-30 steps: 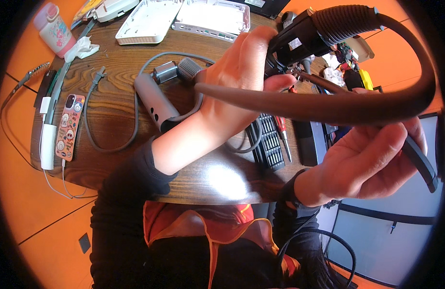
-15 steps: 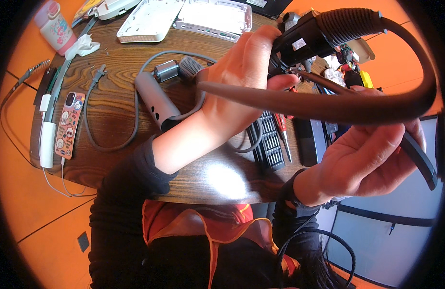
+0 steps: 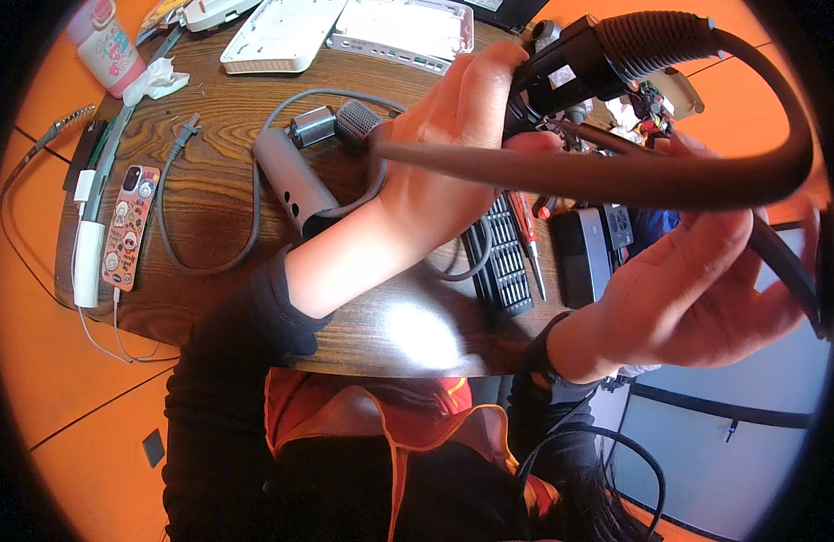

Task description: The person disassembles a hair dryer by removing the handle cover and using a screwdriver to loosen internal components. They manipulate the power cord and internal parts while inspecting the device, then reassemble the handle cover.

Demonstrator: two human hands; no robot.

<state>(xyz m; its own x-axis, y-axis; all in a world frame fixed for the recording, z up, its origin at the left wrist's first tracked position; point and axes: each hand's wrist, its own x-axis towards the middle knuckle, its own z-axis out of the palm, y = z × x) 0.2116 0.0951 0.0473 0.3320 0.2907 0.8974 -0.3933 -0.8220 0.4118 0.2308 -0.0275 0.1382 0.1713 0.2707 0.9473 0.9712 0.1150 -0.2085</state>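
Raised over the table's right side, my left hand (image 3: 457, 126) is closed round a black cylindrical part (image 3: 561, 77) with a ribbed sleeve. A thick dark cord (image 3: 606, 181) leaves that sleeve and loops close in front of both hands. My right hand (image 3: 679, 289), lower and to the right, pinches a slim dark tool (image 3: 787, 262) between thumb and fingers. The tool runs up behind the cord toward the black part; its tip is hard to make out. Beneath my left forearm lies a grey tube-shaped housing (image 3: 292, 176), beside a silver cylinder (image 3: 313, 126) and a perforated grey cap (image 3: 356, 122).
A screwdriver bit case (image 3: 507, 262) and a red screwdriver (image 3: 527, 230) lie below my hands, near a dark box (image 3: 579, 257). Leftward are a two-pin plug (image 3: 186, 131), a phone (image 3: 130, 226) and a bottle (image 3: 105, 50). White casings (image 3: 277, 41) stand at the back.
My right hand has shifted slightly, its fingers opening a little around the slim tool. The cord loop has risen slightly. My left hand keeps its grip on the black part.
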